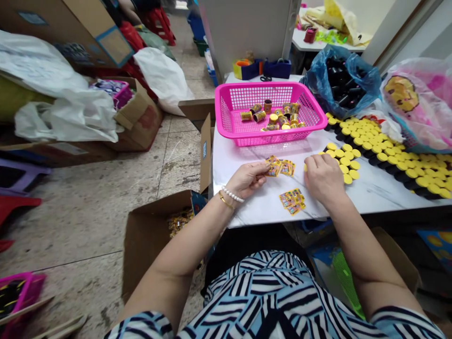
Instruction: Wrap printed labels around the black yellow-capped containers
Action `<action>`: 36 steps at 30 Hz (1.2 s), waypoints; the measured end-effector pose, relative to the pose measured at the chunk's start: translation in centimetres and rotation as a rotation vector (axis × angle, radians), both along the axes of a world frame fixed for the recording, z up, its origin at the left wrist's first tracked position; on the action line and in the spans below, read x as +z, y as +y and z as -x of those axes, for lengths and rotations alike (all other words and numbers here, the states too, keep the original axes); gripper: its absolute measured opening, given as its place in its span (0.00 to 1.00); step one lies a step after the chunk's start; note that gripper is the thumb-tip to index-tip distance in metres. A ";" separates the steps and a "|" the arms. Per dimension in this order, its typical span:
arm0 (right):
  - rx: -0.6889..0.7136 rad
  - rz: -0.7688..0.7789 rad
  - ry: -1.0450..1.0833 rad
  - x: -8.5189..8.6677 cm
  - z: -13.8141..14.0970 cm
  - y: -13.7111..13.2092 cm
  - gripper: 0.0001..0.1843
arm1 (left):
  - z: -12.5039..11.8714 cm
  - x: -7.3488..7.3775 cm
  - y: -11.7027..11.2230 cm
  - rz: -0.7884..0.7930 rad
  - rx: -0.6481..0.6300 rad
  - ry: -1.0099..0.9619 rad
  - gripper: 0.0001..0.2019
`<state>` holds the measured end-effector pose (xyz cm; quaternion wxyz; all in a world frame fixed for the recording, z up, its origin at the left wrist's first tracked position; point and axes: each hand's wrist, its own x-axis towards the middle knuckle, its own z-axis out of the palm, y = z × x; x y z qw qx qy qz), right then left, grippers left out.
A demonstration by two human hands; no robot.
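My left hand (249, 181) is closed in a pinch at the edge of some small yellow printed stickers (282, 167), which lie fanned out over the white table (257, 205). A second patch of yellow stickers (292, 201) rests nearer the table's front edge, between my hands. My right hand (325, 178) is curled with its fingers down beside a small cluster of black containers with yellow caps (348, 162). Its fingertips are turned away, and a bit of yellow shows by them. What they grip, if anything, is hidden.
A pink basket (226, 110) with labelled containers stands behind my hands. Many yellow-capped containers (399, 155) fill the right side. Behind them sit a blue bag of black pieces (310, 84) and a pink printed bag (423, 99). An open cardboard box (148, 235) is below, left.
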<state>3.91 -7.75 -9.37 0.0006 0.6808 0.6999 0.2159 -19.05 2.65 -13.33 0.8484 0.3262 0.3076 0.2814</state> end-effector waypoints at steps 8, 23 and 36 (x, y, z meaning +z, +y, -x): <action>0.076 -0.009 0.224 0.2 0.5 1.0 0.15 | 0.4 0.8 0.8 0.105 0.012 -0.031 0.08; 0.186 -0.076 1.920 -1.6 4.1 2.3 0.20 | 0.5 1.7 0.9 0.264 0.028 -0.086 0.02; 0.088 -0.218 1.669 -0.7 6.4 1.6 0.17 | 0.6 1.8 0.7 0.258 0.019 -0.160 0.07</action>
